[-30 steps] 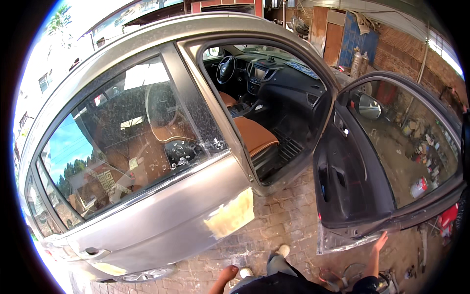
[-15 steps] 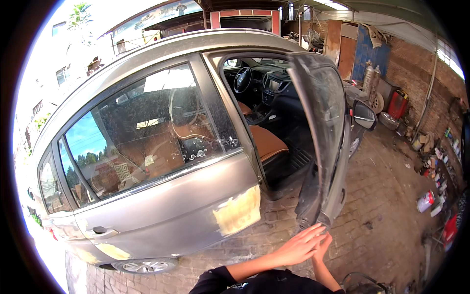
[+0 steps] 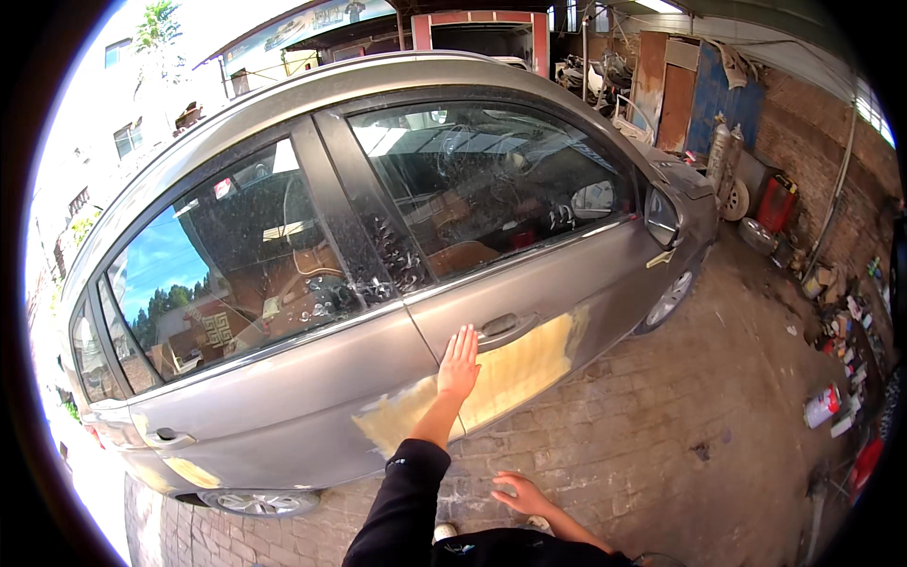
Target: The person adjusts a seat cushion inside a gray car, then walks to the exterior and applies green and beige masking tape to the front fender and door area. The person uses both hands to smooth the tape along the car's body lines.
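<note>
My left hand [image 3: 459, 363] lies flat, fingers stretched, against the front door [image 3: 605, 267] of a grey-brown car, just left of its door handle [image 3: 498, 326]. That door is closed, level with the rear door [image 3: 283, 397]. A broad yellowish filler patch [image 3: 515, 373] crosses the lower part of both doors. Low in front of me, my right hand [image 3: 522, 493] hangs over the brick paving with nothing in it, thumb and fingers apart. White smudges mark the door pillar and the windows.
The side mirror [image 3: 661, 215] juts out at the front door's far end. Along the right stand gas cylinders [image 3: 723, 156], a red machine [image 3: 778, 201] and a loose tyre [image 3: 756, 234]. Cans and bottles, among them a red-and-white can [image 3: 822, 404], line the brick wall.
The front door has swung from open to closed. My left hand moved left with it and now presses its panel; my right hand has come away from the door and dropped lower.
</note>
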A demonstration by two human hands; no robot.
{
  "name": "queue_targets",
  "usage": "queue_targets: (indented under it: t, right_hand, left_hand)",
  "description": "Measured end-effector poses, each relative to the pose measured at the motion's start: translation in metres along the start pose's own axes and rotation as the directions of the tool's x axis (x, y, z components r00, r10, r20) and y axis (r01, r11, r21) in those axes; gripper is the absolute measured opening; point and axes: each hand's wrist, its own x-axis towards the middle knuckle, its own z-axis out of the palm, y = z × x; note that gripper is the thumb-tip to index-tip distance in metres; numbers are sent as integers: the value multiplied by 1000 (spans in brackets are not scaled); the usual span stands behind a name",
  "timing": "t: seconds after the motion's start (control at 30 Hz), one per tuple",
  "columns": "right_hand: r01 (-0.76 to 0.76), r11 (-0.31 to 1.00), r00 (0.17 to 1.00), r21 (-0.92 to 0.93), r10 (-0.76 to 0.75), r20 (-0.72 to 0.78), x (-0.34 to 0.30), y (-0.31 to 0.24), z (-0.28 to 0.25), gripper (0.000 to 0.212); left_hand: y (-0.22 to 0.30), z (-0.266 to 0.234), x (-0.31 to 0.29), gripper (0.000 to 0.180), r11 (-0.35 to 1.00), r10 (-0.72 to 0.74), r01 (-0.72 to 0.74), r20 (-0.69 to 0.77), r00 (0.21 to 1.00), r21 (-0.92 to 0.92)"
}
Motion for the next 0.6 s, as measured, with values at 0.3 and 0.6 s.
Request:
queue_targets:
  t: [0.3,0.6]
  right_hand:
    - [-674,719,734,-167,629,-254,-173,159,-162,41]
    - [-606,794,742,-46,543,-394,-133,152,-217,39]
  left_hand:
    - [12,-5,-11,84,982,-129,133,44,991,-134]
    - [53,-11,15,88,915,-327,320,11,945,-246]
